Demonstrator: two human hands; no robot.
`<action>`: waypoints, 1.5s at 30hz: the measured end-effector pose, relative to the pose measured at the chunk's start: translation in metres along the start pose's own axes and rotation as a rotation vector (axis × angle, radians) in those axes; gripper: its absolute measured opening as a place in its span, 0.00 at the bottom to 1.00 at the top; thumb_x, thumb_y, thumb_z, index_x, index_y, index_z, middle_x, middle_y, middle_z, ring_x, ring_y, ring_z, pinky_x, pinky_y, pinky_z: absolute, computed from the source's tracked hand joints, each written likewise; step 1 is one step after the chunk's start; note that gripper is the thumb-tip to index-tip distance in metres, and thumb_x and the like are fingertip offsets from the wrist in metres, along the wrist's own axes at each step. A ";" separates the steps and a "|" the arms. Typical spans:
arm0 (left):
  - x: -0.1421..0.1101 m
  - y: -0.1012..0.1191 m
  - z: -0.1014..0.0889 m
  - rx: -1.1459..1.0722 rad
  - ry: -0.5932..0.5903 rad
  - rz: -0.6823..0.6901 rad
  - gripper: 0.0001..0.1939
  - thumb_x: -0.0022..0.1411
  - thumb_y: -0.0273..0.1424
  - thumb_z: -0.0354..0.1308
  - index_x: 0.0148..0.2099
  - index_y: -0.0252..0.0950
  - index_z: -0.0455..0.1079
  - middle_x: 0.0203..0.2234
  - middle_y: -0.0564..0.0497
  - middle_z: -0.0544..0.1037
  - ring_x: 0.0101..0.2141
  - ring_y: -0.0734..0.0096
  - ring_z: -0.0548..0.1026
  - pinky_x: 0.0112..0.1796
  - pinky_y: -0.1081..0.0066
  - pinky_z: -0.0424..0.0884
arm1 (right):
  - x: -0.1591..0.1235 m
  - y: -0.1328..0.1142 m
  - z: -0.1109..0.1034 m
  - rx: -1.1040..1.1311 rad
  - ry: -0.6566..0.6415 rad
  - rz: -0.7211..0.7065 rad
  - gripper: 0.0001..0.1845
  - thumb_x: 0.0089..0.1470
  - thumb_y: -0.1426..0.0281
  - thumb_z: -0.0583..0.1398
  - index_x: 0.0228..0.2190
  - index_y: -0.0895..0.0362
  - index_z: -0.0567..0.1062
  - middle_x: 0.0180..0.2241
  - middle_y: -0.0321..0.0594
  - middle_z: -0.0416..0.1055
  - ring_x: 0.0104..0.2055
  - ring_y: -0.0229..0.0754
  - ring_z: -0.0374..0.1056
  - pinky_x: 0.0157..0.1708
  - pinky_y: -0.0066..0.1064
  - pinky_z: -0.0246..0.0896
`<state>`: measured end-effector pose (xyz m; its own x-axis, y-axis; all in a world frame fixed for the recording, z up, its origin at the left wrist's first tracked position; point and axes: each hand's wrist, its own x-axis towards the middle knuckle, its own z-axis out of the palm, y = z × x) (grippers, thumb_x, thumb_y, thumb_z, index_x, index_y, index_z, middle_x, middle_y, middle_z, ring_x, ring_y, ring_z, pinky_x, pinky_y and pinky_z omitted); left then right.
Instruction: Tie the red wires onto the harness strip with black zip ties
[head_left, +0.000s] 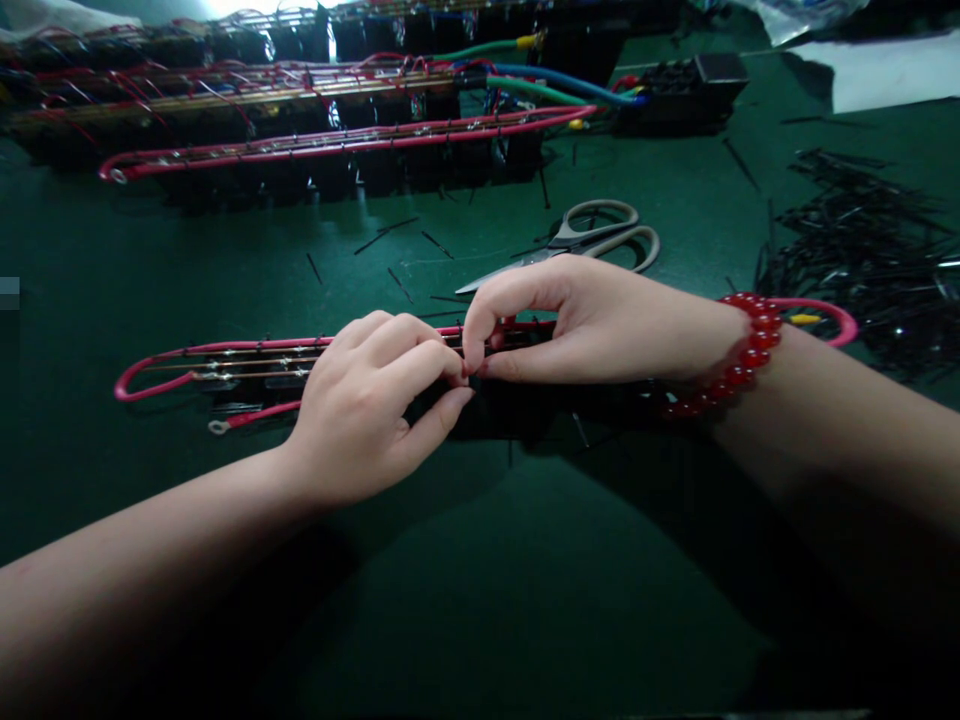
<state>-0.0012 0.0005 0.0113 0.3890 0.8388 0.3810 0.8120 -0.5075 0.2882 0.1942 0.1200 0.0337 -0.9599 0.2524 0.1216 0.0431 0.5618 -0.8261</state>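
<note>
A long black assembly (pixel 270 380) lies across the table, with brass-coloured rods and a red cable (pixel 129 380) looped round its left end. A ring terminal (pixel 218 427) ends a second red lead below it. Over the middle of the assembly, my left hand (pixel 382 400) pinches with thumb and forefinger. Close beside it, almost touching, my right hand (pixel 555 320) pinches at the same spot. What sits between the fingertips is too small and hidden to make out. Scissors (pixel 592 240) with grey handles lie just beyond my right hand, their blades pointing left.
Similar wired assemblies (pixel 330 150) stand in rows at the back. Blue and green cables run to a black connector block (pixel 675 95). A heap of thin black strips, like cable ties (pixel 862 250), lies at right, with loose ones scattered. White paper (pixel 892 75) lies far right.
</note>
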 end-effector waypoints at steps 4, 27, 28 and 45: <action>0.000 0.000 0.000 0.008 0.000 -0.002 0.04 0.67 0.31 0.56 0.38 0.37 0.69 0.36 0.48 0.75 0.37 0.63 0.71 0.39 0.62 0.67 | 0.000 0.000 0.000 0.006 0.006 -0.001 0.05 0.59 0.73 0.61 0.34 0.62 0.77 0.35 0.36 0.75 0.37 0.32 0.69 0.37 0.25 0.63; 0.000 -0.001 -0.001 0.001 -0.010 0.005 0.03 0.66 0.31 0.55 0.39 0.38 0.68 0.36 0.48 0.75 0.37 0.62 0.70 0.40 0.61 0.67 | 0.001 -0.002 0.000 0.045 0.016 0.017 0.03 0.57 0.76 0.62 0.34 0.63 0.77 0.35 0.38 0.76 0.37 0.34 0.70 0.37 0.26 0.65; 0.000 -0.001 -0.001 0.000 -0.008 0.005 0.03 0.66 0.31 0.55 0.39 0.38 0.68 0.36 0.48 0.75 0.37 0.62 0.71 0.40 0.61 0.67 | 0.001 -0.002 0.000 0.044 0.016 0.019 0.03 0.56 0.76 0.62 0.34 0.63 0.77 0.35 0.38 0.76 0.37 0.34 0.70 0.38 0.26 0.65; 0.001 -0.003 -0.001 0.002 -0.011 0.026 0.02 0.65 0.31 0.57 0.38 0.39 0.70 0.36 0.47 0.75 0.36 0.61 0.72 0.39 0.59 0.68 | 0.001 -0.005 -0.001 0.082 0.005 0.082 0.03 0.55 0.76 0.63 0.33 0.61 0.77 0.36 0.38 0.77 0.38 0.36 0.70 0.39 0.28 0.66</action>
<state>-0.0036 0.0025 0.0122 0.4147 0.8273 0.3790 0.8026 -0.5288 0.2761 0.1929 0.1181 0.0381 -0.9528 0.2988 0.0537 0.0988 0.4725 -0.8758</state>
